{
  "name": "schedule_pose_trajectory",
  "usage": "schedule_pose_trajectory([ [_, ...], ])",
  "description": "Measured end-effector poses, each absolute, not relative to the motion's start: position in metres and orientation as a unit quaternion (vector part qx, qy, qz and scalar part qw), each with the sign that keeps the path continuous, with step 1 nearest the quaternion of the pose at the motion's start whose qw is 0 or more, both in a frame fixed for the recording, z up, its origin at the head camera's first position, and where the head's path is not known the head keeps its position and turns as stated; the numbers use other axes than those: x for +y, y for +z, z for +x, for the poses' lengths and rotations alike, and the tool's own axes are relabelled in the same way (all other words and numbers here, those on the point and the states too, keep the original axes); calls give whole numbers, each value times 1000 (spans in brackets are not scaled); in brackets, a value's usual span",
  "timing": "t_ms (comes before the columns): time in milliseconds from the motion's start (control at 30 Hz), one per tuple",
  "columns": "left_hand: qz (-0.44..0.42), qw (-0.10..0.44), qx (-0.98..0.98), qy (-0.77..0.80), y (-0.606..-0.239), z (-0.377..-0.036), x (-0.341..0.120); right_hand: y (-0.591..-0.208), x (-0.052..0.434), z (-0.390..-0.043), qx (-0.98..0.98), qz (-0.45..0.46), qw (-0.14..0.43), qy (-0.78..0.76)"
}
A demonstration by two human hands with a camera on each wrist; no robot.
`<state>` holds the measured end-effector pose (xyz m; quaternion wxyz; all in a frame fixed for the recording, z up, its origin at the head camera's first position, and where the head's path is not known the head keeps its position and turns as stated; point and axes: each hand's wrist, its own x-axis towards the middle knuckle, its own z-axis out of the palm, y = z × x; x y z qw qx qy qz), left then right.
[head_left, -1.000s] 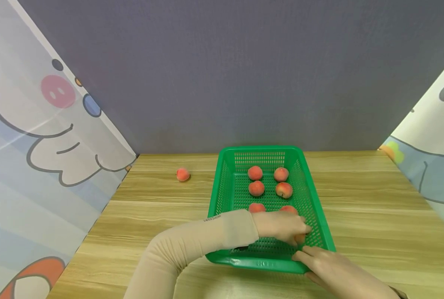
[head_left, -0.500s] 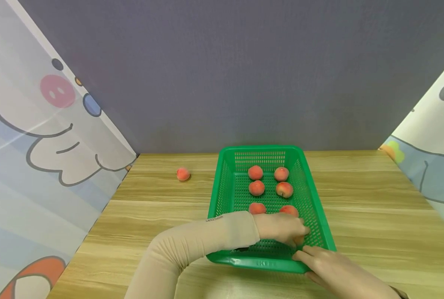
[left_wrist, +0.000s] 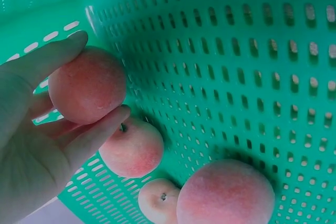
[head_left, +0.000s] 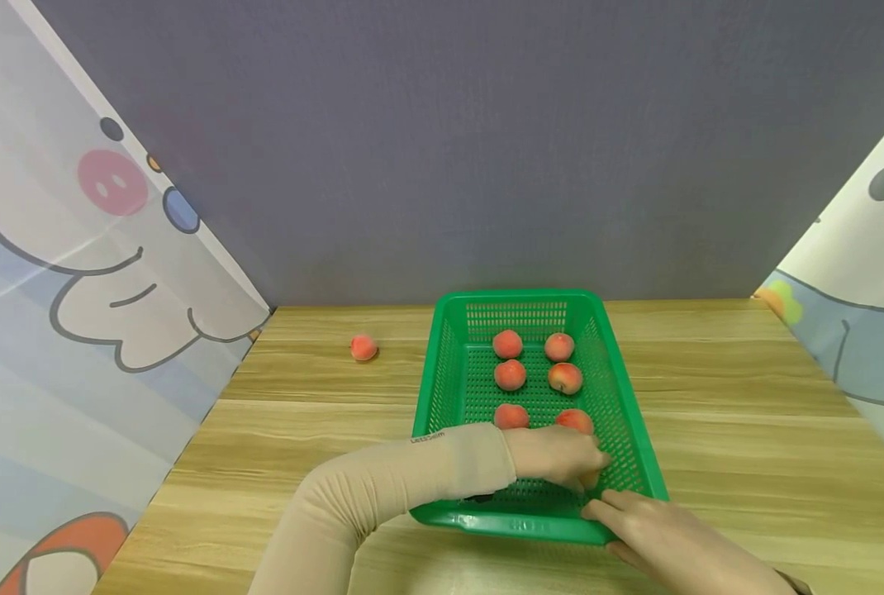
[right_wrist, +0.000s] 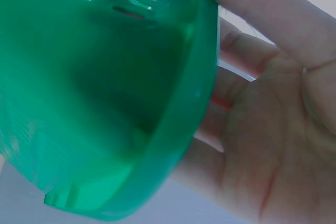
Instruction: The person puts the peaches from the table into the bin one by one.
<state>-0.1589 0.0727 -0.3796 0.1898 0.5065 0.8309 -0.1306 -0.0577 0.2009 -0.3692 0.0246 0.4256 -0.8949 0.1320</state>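
Wooden table (head_left: pixel 747 430) spreads out in front of you, with cartoon-printed curtains (head_left: pixel 78 273) hanging at both sides and a grey wall behind. On it, just ahead of you, sits your green perforated basket (head_left: pixel 449 388), its long side running away from you. Your left arm, in a beige sleeve (head_left: pixel 382 487), crosses over the near rim into the basket, and your left hand (head_left: pixel 557 456) is low in the near right corner. In the left wrist view that hand pinches a peach (left_wrist: pixel 86 85) between thumb and fingers, held close to the mesh wall; whether it touches the floor of the basket cannot be told. Your right hand (head_left: pixel 665 541) lies outside at the near right corner, fingers fairly straight against the rim, the palm spread beside the wall in the right wrist view. Six more peaches (head_left: pixel 510 375) lie in two rows farther along the basket floor. One lone peach (head_left: pixel 363 348) sits on the table, well apart to the left of the basket.
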Motion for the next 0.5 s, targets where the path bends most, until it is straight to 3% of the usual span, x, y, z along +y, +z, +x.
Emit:
schedule_pose_trajectory([
  [500,496,199,836,-126,-384,-158,73,-369,201,-57,-894,426,25,133],
])
